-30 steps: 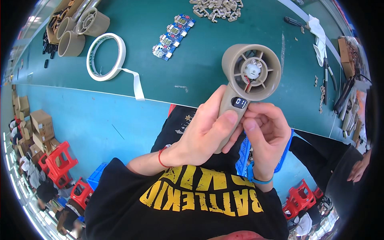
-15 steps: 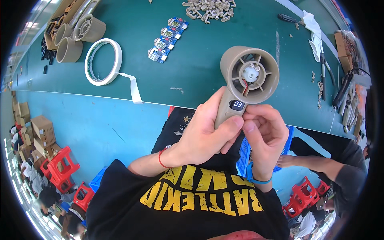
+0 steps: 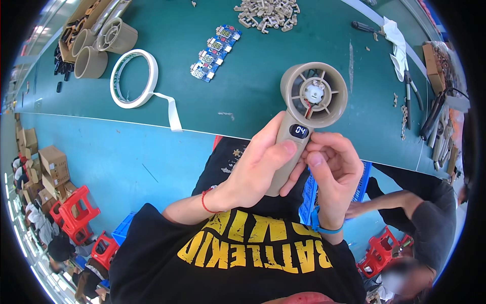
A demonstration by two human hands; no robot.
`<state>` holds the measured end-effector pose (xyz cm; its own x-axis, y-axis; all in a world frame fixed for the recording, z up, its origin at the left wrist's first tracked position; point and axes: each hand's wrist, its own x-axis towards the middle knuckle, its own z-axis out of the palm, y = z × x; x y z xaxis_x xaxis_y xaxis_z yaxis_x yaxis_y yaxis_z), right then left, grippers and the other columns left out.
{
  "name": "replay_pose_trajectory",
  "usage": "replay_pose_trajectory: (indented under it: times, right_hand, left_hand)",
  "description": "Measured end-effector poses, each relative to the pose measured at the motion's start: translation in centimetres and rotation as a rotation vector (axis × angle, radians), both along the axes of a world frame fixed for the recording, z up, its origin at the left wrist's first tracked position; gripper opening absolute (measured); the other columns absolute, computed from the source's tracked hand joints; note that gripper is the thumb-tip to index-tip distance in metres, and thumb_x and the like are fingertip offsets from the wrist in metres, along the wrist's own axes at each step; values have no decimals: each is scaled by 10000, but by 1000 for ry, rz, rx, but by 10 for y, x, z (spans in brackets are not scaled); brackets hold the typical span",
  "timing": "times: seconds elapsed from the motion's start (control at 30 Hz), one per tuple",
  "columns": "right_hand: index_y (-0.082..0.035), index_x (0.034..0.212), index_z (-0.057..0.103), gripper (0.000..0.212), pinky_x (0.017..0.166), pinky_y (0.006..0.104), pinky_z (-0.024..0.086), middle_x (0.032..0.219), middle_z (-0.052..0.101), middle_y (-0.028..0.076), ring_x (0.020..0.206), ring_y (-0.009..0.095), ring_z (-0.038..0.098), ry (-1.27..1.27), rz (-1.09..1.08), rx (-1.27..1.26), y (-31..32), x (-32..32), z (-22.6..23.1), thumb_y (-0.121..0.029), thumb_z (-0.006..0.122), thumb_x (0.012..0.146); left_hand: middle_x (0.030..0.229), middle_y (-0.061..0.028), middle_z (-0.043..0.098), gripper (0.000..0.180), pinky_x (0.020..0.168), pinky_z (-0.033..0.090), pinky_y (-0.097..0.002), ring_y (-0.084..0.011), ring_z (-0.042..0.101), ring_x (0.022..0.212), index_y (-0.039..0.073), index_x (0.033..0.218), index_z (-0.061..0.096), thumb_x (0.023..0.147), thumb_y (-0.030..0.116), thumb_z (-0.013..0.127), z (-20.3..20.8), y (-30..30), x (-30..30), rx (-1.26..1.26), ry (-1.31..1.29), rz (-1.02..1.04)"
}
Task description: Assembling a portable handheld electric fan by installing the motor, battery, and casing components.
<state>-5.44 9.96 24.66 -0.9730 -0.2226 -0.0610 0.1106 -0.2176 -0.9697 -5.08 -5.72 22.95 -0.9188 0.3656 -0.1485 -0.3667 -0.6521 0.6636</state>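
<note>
My left hand (image 3: 258,164) is wrapped round the handle of a beige handheld fan (image 3: 284,167). The fan's round head, with a spoked guard and a white motor with red wires inside, points up over the table edge. A small black display (image 3: 299,131) glows with digits at the top of the handle, and my left thumb lies on the handle just below it. Close against the handle's right side is my right hand (image 3: 336,164), its thumb and fingers curled together in a pinch. Whatever the pinch may hold is hidden.
On the green table (image 3: 202,109) lie a roll of white tape (image 3: 115,90), several blue circuit boards (image 3: 216,53), a pile of small beige parts (image 3: 268,14) and beige fan housings (image 3: 91,63). Tools (image 3: 408,99) lie at the right. A co-worker's arm (image 3: 385,200) reaches in nearby.
My left thumb has shifted up and left on the handle, uncovering more of it. The fan has tilted slightly and its display digits have changed. The co-worker at the right has leaned in.
</note>
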Motion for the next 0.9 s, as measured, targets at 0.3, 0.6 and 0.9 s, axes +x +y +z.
replay_pose_trajectory:
  times: [0.3,0.6,0.9]
  right_hand:
    - [86,1133,583,249,752,260,514,991,633,116,798,160,664,-19,-25,37,-3,-2,0,95,577,885]
    - [86,1151,577,255,764,252,511,989,643,116,822,141,650,-44,-43,-14,-2,1,0,84,578,896]
    - [89,1148,574,249,788,257,516,1015,644,125,851,149,654,-35,-49,-30,-1,4,-1,88,569,900]
  left_hand:
    - [868,-63,516,400,436,403,-212,-77,477,545,-28,1276,381,996,258,382,-2,3,1,-67,1,55]
    - [868,-70,514,413,451,417,-220,-88,492,579,-17,1290,365,968,239,399,-3,1,0,-18,-5,-10]
    - [801,-55,520,359,446,418,-226,-81,485,540,-2,1283,375,967,155,444,-3,2,1,-16,-16,-22]
